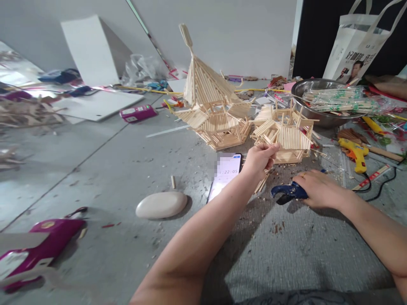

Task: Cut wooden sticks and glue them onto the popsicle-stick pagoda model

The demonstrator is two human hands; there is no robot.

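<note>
Your L grip is pressed together just before small model, contents unclear; R grip clasps cutter nr. it.

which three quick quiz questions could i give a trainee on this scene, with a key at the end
1. Multiple choice: what is the right hand holding?
a) a yellow glue gun
b) a blue cutter
c) a phone

2. True or false: in the picture, the stick structure with the pointed roof stands to the left of the smaller stick structure.

3. Open question: what lies in the metal bowl behind the right hand?

Key:
1. b, the blue cutter
2. True
3. Sticks in clear wrapping
</note>
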